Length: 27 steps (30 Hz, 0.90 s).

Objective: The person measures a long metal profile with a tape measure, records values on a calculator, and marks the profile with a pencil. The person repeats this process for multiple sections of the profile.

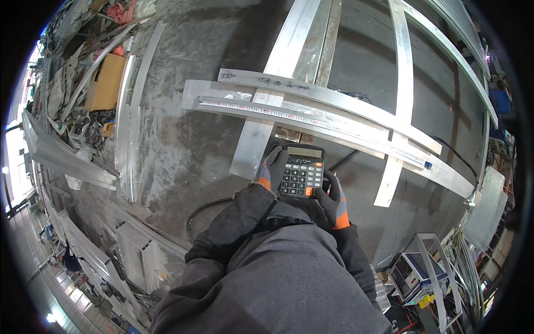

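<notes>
A black calculator with two orange keys is up in front of the person's belly. The left hand (in a dark glove with some orange) has its grip closed on one side of it. The right hand has its grip closed on the other side, thumb by the low orange key. Past them, a tape measure lies stretched along a long metal bar.
</notes>
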Tool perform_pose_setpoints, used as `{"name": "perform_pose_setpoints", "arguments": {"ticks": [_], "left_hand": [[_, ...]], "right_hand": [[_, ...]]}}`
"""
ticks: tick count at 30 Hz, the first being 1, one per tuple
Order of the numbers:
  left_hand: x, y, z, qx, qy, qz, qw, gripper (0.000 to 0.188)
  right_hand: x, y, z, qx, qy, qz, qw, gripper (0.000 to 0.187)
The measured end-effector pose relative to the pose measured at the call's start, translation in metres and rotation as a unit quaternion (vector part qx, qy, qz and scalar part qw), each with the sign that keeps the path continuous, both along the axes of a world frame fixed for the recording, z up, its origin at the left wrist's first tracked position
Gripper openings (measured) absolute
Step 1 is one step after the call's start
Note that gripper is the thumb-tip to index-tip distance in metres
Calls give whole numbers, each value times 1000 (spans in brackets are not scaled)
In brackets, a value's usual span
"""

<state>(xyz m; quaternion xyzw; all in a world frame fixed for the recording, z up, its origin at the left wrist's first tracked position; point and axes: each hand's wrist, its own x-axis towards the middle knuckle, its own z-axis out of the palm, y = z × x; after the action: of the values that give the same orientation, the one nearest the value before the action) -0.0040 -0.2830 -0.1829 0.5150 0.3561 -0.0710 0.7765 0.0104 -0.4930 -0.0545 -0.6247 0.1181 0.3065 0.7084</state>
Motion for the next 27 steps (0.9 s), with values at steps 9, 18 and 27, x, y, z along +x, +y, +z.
{"name": "perform_pose_setpoints", "arguments": {"ticks": [9, 18, 27], "left_hand": [[7, -1, 10, 32, -29, -47, 998, 17], [5, 1, 13, -41, -4, -26, 999, 16], [-1, 5, 6, 102, -14, -69, 992, 48]], "right_hand": [[0, -2, 4, -13, -8, 11, 1000, 58], [-2, -3, 1, -20, -17, 16, 1000, 58], [-2, -2, -4, -23, -9, 12, 1000, 59]]}}
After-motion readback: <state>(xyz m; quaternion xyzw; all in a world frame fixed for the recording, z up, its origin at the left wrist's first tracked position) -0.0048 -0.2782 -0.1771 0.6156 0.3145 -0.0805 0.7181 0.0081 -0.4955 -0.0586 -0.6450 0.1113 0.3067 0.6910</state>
